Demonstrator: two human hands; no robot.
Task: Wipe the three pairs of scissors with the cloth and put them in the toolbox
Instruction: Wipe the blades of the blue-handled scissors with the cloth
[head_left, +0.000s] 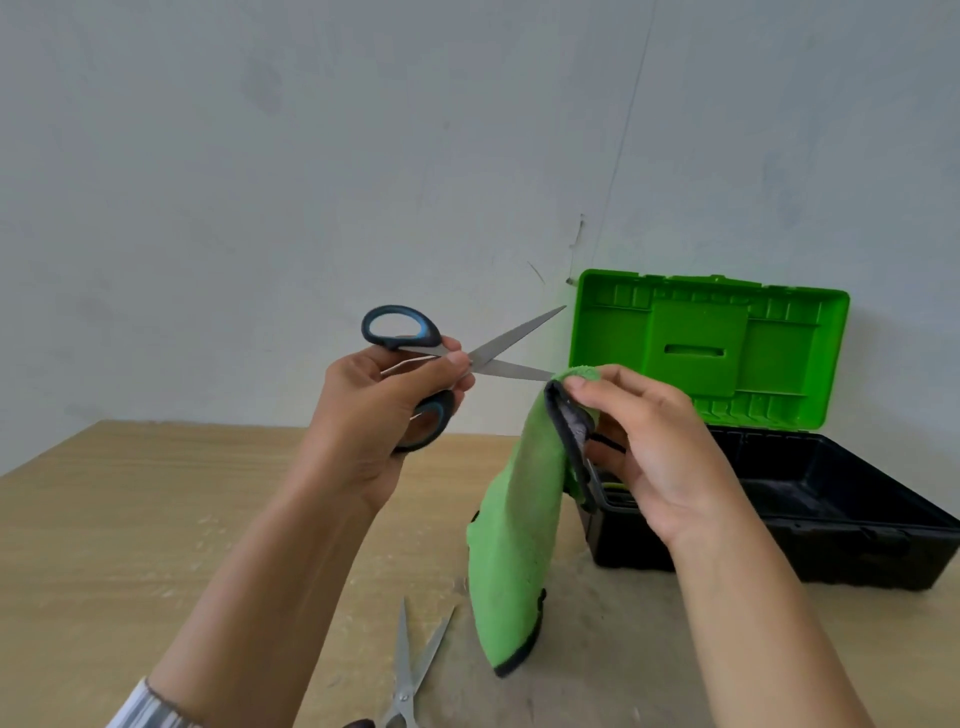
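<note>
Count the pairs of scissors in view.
2: a black-and-blue-handled pair gripped in the left hand, and a metal pair lying on the table. A third may be hidden.

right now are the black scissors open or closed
Open: the black-handled scissors in the left hand have blades spread in a V, lower tip at the cloth.

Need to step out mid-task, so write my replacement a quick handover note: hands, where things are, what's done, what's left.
Left hand grips the black-handled scissors, blades open, raised above the table.
Right hand pinches the green cloth at the lower blade's tip.
Metal scissors lie on the table near the front edge; third pair not in view.
Toolbox stands open on the right; no scissors visible inside.
Done: wiping of the held pair under way.
Left: finish it, wipe the others, box all three.
</note>
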